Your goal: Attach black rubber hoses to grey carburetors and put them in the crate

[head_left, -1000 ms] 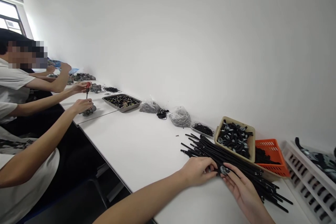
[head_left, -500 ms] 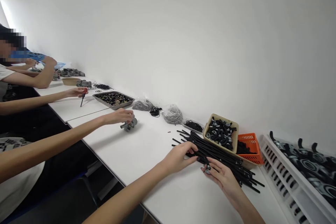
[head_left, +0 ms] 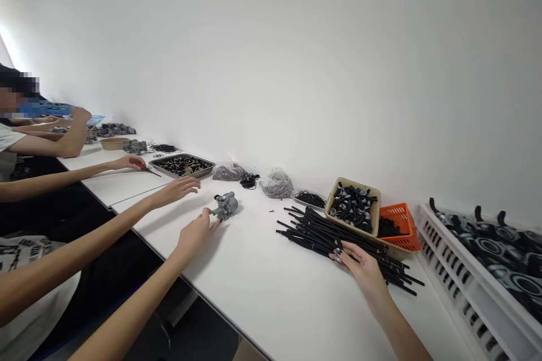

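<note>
has the left hand (head_left: 195, 234) at the near side of a grey metal part (head_left: 227, 206), standing on the white table (head_left: 262, 276). has thumb and forefinger slightly apart, just beside its short protruding tube; cannot tell about contact or a real hold. in the right hand (head_left: 362, 268), holds a small black piece with shiny ring (head_left: 337, 254), pinched between thumb and fingertips, in front of the bundle of black tubes (head_left: 317, 231).

behind the bundle, has a beige basket (head_left: 353, 227) with many similar pieces, and beside it an orange basket (head_left: 412, 231) with black pieces inside. more to the right, has a white crate (head_left: 495, 316) with bigger metal parts.

to the left of the grey metal part, sees a co-worker's hand (head_left: 182, 189), open and apart from it; farther away, one more co-worker's hand (head_left: 129, 162) with a red-handled screwdriver (head_left: 145, 168).
</note>
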`<state>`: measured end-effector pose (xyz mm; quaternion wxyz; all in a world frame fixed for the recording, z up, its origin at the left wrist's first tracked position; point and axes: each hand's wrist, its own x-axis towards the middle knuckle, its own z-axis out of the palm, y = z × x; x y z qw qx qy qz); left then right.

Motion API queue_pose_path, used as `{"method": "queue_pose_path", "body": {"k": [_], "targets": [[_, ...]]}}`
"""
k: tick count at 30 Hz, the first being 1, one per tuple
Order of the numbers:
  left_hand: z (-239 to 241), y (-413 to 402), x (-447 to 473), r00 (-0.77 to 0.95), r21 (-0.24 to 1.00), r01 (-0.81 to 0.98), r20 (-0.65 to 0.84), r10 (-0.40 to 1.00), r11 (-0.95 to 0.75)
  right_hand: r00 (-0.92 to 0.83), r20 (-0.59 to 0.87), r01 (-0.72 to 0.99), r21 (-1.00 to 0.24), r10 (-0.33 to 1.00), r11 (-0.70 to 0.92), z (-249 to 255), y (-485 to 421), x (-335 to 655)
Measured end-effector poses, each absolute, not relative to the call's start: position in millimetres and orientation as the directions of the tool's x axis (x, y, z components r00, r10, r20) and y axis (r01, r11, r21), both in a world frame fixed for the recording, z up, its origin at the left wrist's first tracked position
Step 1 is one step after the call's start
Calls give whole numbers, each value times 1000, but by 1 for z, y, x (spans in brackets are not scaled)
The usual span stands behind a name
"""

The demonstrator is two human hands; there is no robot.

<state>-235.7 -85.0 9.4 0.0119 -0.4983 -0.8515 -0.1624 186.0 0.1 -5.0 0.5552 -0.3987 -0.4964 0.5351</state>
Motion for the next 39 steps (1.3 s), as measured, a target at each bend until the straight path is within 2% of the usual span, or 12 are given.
{"method": "queue_pose_path", "body": {"k": [2, 6, 12, 18, 22, 26, 32, 35, 39], "targets": [[12, -69, -246, -506, 201, 858, 165, 847, 474, -67, 133, -204, -972, 989, 117, -6, 1, 187], [17, -55, -255, -409, 186, 906, 158, 899, 380, -53, 141, -218, -968, 989, 126, -7, 4, 189], [39, -69, -210, -228, 104, 973, 310, 923, 205, -31, 151, -232, -963, 988, 140, -5, 7, 189], [58, -81, -90, 126, 111, 980, 295, 947, -165, -56, 185, -242, -956, 981, 167, 3, -1, 187], [53, -63, -20, 338, 112, 910, 359, 870, -400, -78, 226, -328, -925, 971, 189, 9, -6, 186], [48, -38, 19, 450, 109, 839, 410, 793, -533, -92, 240, -405, -896, 966, 184, 13, -8, 188], [37, -21, 14, 423, 240, 716, 597, 682, -655, -140, 285, -376, -901, 948, 215, 16, -8, 190], [24, -14, 3, 507, 342, 575, 565, 652, -743, -214, 338, -310, -913, 917, 264, 14, -8, 191], [11, -8, -1, 483, 514, 542, 456, 748, -664, -258, 348, -237, -927, 901, 290, 13, -8, 191]]}}
